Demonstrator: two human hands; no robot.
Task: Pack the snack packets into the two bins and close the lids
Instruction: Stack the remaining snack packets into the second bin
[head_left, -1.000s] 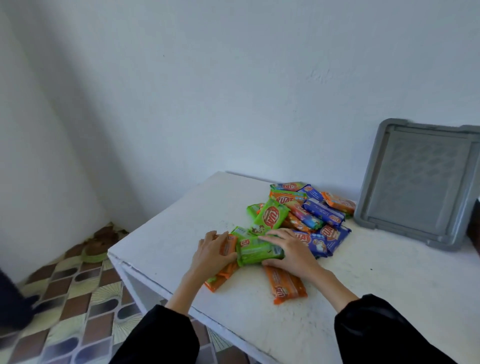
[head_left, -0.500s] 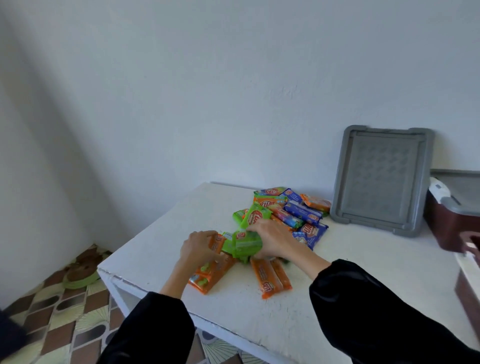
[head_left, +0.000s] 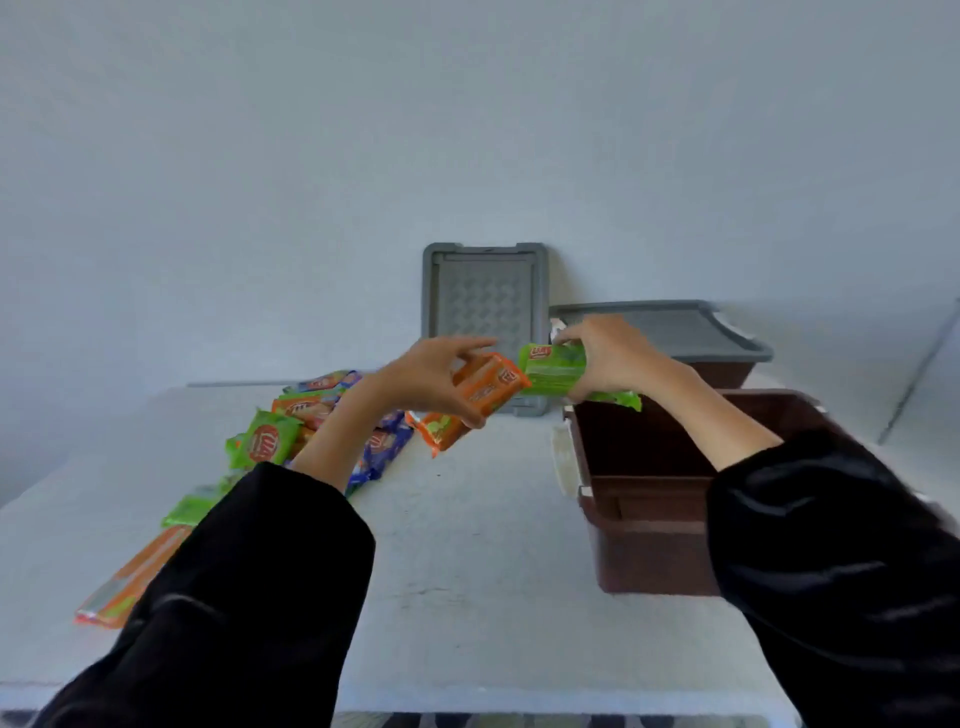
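Note:
My left hand (head_left: 431, 382) grips orange snack packets (head_left: 485, 389) in the air above the table. My right hand (head_left: 610, 358) grips green snack packets (head_left: 553, 369) over the far left corner of the near brown bin (head_left: 649, 540), which stands open. Behind it is a second brown bin (head_left: 722, 371) with a grey lid (head_left: 670, 330) lying on top. A loose grey lid (head_left: 485, 301) leans against the wall. A pile of green, orange and blue packets (head_left: 311, 421) lies on the white table at the left.
The white table (head_left: 467, 571) runs to a front edge near the bottom of the view. An orange packet (head_left: 130, 582) and a green packet (head_left: 189, 509) lie near my left sleeve. The wall stands close behind the bins.
Both hands have lifted packets off the pile and moved right toward the near bin. The view has swung right, bringing both bins into sight.

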